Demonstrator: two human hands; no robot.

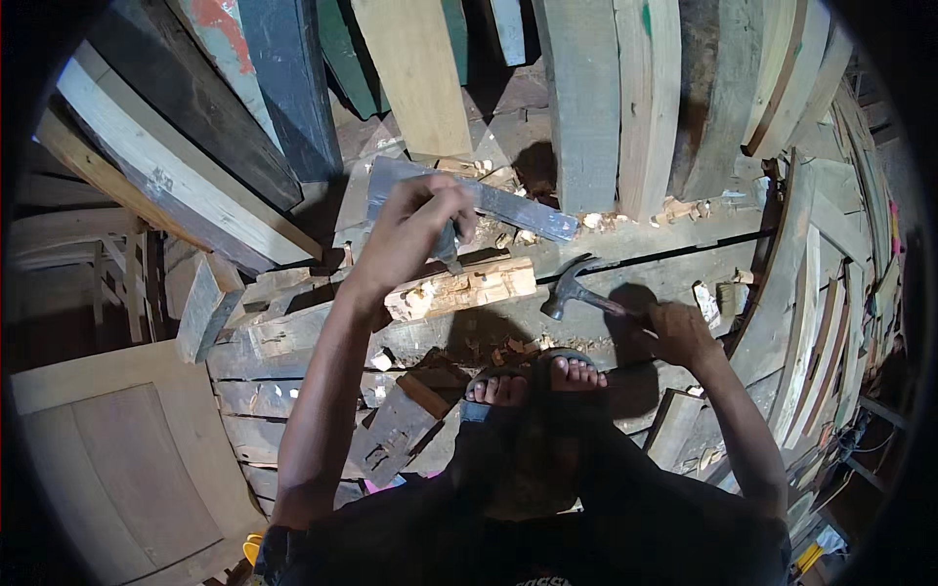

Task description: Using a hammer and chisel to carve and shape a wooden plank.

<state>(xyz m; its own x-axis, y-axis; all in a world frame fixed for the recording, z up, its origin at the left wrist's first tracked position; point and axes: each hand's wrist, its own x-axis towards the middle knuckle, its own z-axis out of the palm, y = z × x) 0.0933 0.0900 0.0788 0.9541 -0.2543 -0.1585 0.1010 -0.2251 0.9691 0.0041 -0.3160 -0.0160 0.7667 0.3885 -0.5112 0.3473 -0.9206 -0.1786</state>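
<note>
My left hand (425, 220) is closed around a chisel (448, 256), most of which the fingers hide. Its dark lower end points down at a wood block (479, 288), whose top face is roughly cut and pale. My right hand (681, 335) grips the handle of a claw hammer (576, 290), off to the right of the block. The hammer's head hangs just beyond the block's right end, apart from the chisel. Behind the block lies a grey-painted board (528, 213), partly covered by my left hand.
Several planks (586, 107) stand upright along the far side. Wood chips (684, 208) lie scattered on the plank floor (674, 256). A panelled wooden door (147, 469) is at the lower left, a short offcut (401, 430) near my feet (532, 386). Stacked boards (816, 342) line the right.
</note>
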